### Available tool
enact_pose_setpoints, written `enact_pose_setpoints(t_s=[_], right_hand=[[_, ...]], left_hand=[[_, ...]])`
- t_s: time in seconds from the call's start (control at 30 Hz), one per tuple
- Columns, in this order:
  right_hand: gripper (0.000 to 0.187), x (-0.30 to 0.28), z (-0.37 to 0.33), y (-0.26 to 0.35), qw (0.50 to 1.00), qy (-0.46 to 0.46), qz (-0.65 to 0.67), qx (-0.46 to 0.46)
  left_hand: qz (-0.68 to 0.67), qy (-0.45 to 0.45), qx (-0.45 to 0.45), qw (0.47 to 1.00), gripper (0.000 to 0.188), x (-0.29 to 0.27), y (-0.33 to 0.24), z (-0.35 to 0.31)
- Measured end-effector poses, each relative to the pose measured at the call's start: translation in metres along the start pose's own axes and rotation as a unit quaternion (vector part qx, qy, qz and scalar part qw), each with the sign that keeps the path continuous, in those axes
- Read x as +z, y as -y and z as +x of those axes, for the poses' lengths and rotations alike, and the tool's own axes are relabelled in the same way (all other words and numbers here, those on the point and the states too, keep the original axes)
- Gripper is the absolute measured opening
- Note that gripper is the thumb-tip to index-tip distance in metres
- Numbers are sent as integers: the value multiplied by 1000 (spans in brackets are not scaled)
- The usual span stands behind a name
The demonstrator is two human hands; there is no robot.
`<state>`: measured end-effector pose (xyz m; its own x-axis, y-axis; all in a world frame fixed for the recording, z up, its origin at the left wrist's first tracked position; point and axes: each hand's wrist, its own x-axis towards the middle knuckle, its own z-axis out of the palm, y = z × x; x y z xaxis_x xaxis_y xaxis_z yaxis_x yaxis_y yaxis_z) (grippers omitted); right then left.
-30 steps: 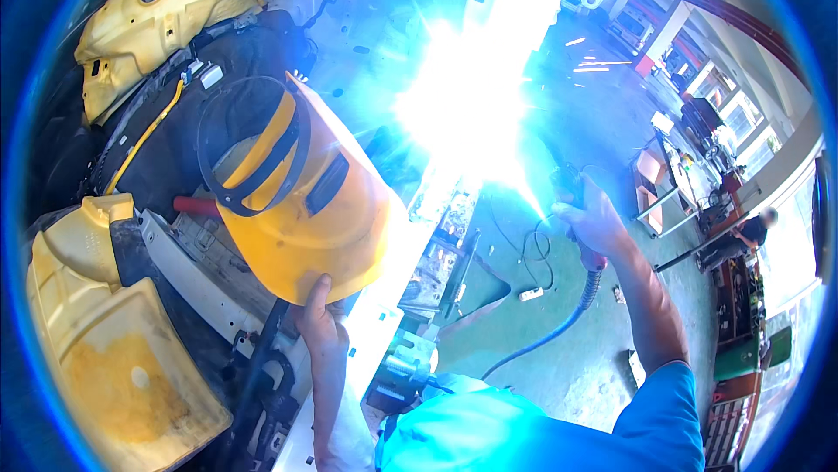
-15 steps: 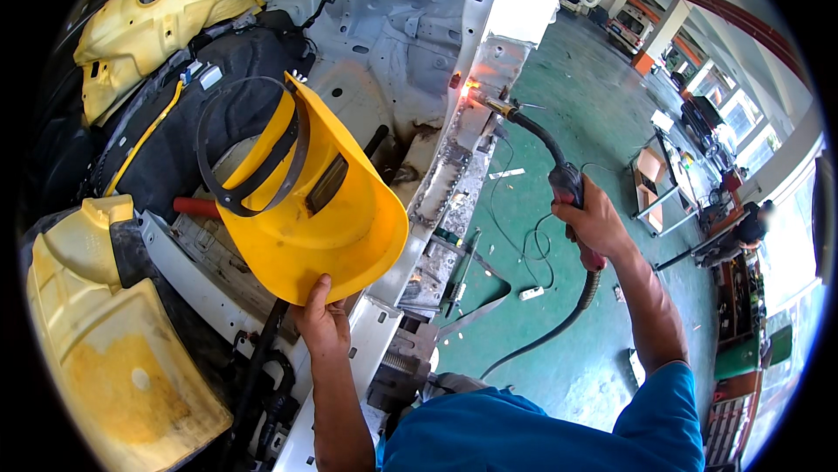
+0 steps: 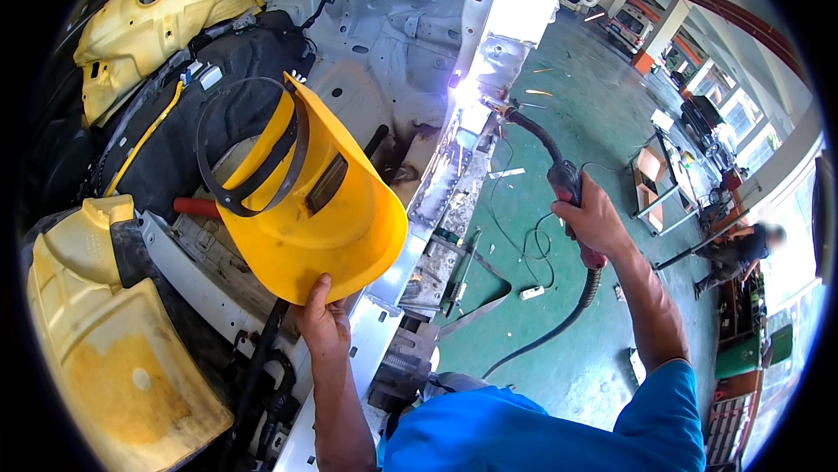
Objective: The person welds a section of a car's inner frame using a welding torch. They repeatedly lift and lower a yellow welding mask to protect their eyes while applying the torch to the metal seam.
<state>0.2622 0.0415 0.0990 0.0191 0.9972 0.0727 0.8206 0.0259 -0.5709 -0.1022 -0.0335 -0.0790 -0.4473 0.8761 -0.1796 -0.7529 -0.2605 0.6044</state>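
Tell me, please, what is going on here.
Someone in a blue shirt is welding. The right hand has its fingers wrapped around a welding torch, whose tip is at a bright glow on a metal rail, with sparks nearby. The left hand holds a yellow welding mask by its lower edge. Another person is farther off to the right.

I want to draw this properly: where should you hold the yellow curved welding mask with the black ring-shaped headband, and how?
Probably by the bottom rim of the yellow curved welding mask, from the person's side, thumb inside. That thin edge lies toward the person, clear of the headband; the left hand grips there.
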Motion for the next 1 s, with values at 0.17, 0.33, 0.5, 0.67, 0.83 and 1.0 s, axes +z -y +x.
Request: enact_pose_setpoints(t_s=[0.17,0.33,0.5,0.67,0.83,1.0], right_hand=[[32,0,-2,3,1000,2,13,-1],[31,1,-6,7,999,12,46,14],[31,2,-7,8,999,7,32,23],[32,3,-7,13,999,8,32,25],[33,6,-4,3,1000,-12,-7,9],[32,9,-4,3,1000,-20,-18,0]], left_hand=[[-10,8,-4,1000,58,-2,0,1],[-13,11,2,1000,60,-3,1,2],[-11,13,3,1000,60,-3,3,2],[-10,15,6,1000,60,-2,1,2],[-10,7,6,1000,57,-2,2,1],[-13,1,5,1000,54,4,-1,-1]])
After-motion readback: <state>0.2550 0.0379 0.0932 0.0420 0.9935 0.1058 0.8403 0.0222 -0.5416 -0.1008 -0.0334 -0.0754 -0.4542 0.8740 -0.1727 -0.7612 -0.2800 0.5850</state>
